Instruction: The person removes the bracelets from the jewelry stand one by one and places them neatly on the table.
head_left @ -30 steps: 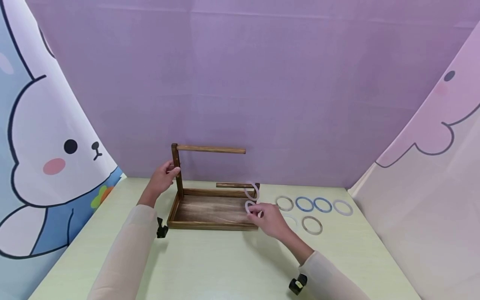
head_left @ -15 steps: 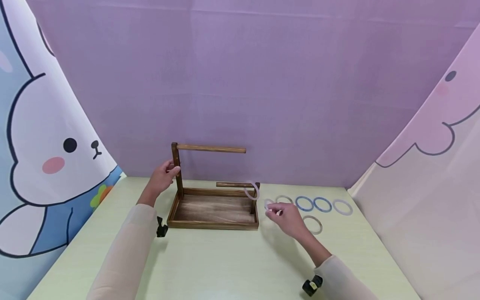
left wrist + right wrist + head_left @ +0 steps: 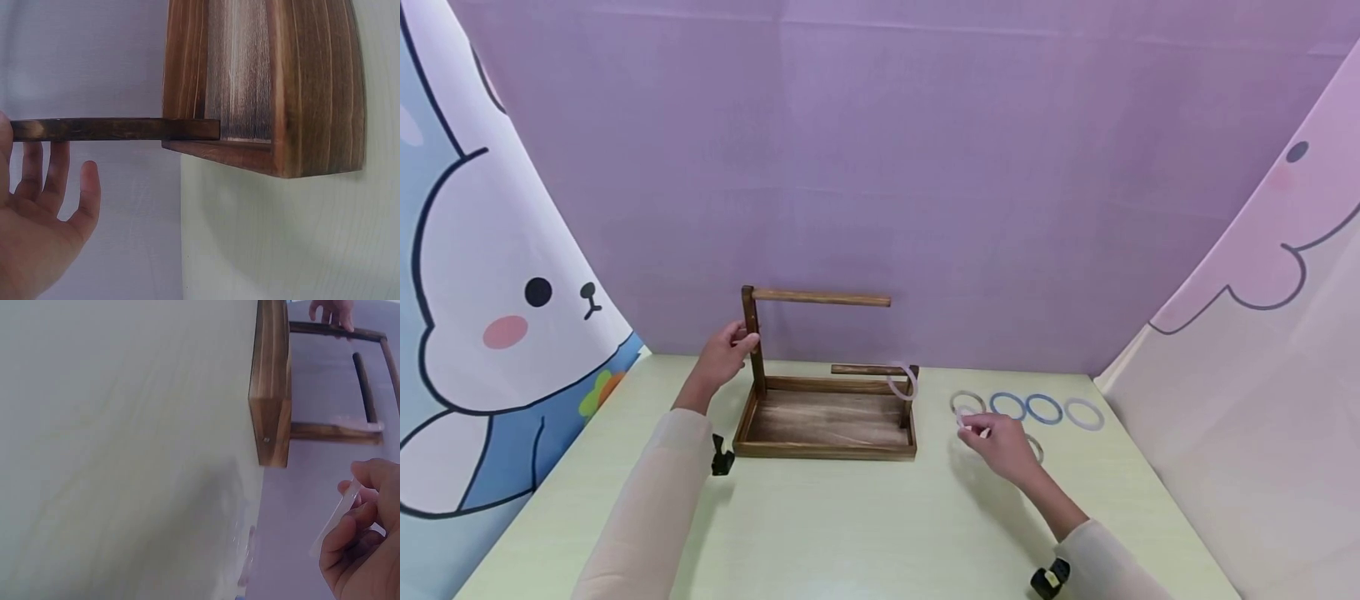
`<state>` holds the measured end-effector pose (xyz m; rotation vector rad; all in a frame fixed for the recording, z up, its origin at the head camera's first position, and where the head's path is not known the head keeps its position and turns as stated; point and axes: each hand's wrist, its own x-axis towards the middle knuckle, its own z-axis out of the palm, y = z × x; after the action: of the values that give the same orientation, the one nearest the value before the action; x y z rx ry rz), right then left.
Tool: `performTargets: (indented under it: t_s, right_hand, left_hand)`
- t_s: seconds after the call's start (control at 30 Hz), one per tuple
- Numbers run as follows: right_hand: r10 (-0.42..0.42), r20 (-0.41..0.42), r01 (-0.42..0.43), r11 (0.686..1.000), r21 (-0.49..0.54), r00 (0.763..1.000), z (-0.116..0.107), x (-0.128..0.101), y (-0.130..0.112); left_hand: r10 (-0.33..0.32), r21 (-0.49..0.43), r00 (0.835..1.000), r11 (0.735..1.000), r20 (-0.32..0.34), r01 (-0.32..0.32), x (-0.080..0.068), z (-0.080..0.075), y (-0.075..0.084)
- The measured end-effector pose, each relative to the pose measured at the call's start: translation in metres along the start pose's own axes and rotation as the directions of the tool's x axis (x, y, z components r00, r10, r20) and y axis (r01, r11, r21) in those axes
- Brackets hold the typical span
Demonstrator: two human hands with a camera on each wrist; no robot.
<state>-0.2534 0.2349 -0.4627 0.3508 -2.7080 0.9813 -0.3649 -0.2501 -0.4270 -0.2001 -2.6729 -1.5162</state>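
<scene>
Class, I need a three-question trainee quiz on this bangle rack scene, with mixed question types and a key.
1. True or false: the left hand touches the wooden rack's tall post.
2. What does the right hand pinch?
   A. a pale bangle
   B. a blue bangle
   C. nothing
3. Fill in: one bangle hangs on the rack's ____ peg.

Key: 1 true; 2 A; 3 lower.

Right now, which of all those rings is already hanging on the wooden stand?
Only the pale pink ring, hooked over the stand's short lower peg; the others lie on the table.
</scene>
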Motion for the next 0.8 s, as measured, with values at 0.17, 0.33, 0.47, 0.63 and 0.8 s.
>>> performTargets:
  t_s: [0.17, 0.33, 0.47, 0.63, 0.8]
  right_hand:
    - [0.017, -0.007, -0.017, 0.999, -0.044, 1.000, -0.007, -0.004, 0.014]
    - [-0.007, -0.039, 0.004, 0.997, -0.072, 0.999, -0.018, -0.006, 0.032]
    - [0.021, -0.049, -0.026, 0.994, -0.104, 0.999, -0.027, -0.009, 0.045]
    - [0.047, -0.064, -0.056, 0.986, -0.157, 0.997, -0.038, -0.016, 0.059]
    - [0.083, -0.065, -0.094, 0.978, -0.185, 0.994, -0.047, -0.021, 0.070]
  left_hand:
    - [-0.002, -0.010, 1.000, 1.000, -0.002, 0.002, 0.000, 0.000, -0.002]
    - [0.010, -0.004, 1.000, 1.000, -0.006, -0.010, 0.000, 0.000, -0.002]
    - [0.013, 0.007, 1.000, 1.000, -0.003, -0.013, 0.000, -0.001, -0.002]
    - [0.017, 0.014, 1.000, 1.000, 0.000, -0.017, 0.000, -0.002, 0.001]
    - [0.028, 0.009, 1.000, 1.000, 0.003, -0.028, -0.001, -0.002, 0.000]
